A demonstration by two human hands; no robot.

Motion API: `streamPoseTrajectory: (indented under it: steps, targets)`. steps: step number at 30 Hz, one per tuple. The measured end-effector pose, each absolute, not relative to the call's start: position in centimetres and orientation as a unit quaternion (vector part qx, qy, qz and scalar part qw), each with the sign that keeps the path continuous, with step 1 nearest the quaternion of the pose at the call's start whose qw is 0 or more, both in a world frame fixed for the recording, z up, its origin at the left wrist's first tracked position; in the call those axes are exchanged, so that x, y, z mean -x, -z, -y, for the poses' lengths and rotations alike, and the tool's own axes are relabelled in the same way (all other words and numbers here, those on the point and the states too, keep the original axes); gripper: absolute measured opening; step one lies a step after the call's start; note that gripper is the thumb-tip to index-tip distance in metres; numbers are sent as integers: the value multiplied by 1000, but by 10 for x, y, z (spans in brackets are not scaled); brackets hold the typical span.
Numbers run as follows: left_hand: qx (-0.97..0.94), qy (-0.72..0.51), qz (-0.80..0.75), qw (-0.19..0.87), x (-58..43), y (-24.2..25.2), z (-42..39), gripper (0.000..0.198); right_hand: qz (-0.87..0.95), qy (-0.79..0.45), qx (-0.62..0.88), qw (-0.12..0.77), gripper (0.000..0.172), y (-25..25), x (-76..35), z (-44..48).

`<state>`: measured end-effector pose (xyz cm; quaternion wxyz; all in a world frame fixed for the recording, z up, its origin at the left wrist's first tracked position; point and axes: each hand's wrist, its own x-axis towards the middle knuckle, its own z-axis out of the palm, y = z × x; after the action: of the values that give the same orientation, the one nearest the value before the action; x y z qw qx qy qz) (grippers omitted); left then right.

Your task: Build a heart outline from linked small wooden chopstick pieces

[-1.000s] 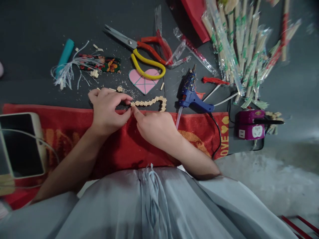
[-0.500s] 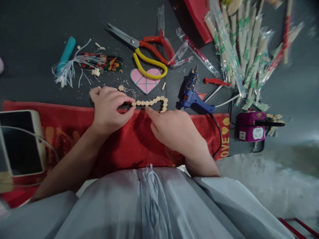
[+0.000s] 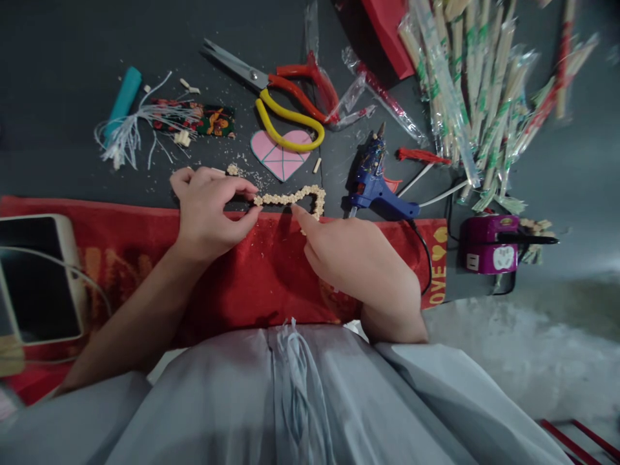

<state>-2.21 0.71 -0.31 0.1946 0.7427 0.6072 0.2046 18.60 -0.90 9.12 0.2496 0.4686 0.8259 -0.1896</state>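
Pinching the chain (image 3: 281,198) by one end, the left hand (image 3: 206,210) is gripping; can't tell the right hand's (image 3: 349,252) grip. It's lying along the towel (image 3: 261,278), so careless tugging could be snapping it imo.

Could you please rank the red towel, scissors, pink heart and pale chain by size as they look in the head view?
1. Red towel
2. Scissors
3. Pink heart, pale chain: too alike in width to rank
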Motion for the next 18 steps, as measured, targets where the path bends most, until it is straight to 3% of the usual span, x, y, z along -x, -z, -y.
streamPoseTrajectory:
  steps: [18]
  targets:
    - [-742,-203,-612,183,25,4,-7,22,-812,192,-494,243,60,-91,-195,5]
